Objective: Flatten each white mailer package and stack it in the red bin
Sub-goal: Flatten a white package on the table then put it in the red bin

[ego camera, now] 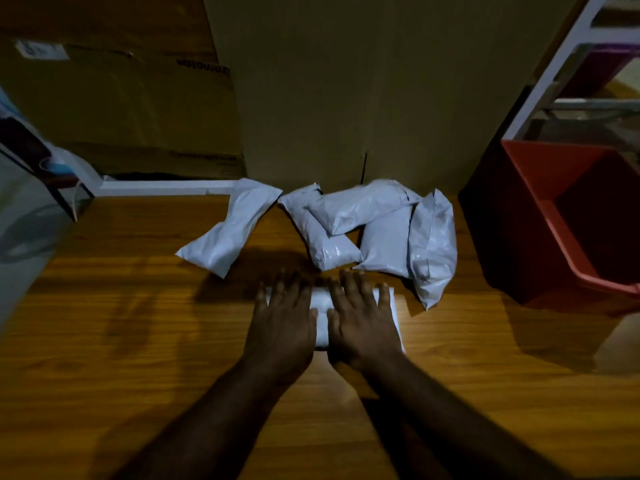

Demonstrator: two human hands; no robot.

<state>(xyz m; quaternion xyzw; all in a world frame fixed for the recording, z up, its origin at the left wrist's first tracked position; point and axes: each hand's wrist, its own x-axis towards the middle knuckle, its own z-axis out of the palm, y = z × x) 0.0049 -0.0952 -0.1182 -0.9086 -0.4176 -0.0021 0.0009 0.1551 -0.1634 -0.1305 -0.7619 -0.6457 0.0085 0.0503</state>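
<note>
One white mailer (321, 318) lies on the wooden table (121, 341) under both my hands. My left hand (282, 323) presses its left part with straight, spread fingers. My right hand (362, 323) presses its right part the same way. Most of this mailer is hidden by the hands. Behind it lie several puffy white mailers: one (230, 226) alone to the left, and a cluster (381, 230) of overlapping ones to the right. The red bin (533, 188) stands at the table's right edge, and what I see of its inside looks bare.
Large cardboard boxes (329, 91) form a wall behind the mailers. A white shelf frame (554, 74) rises behind the red bin. Dim clutter (45, 161) sits at the far left. The scene is dark, with shadows across the table.
</note>
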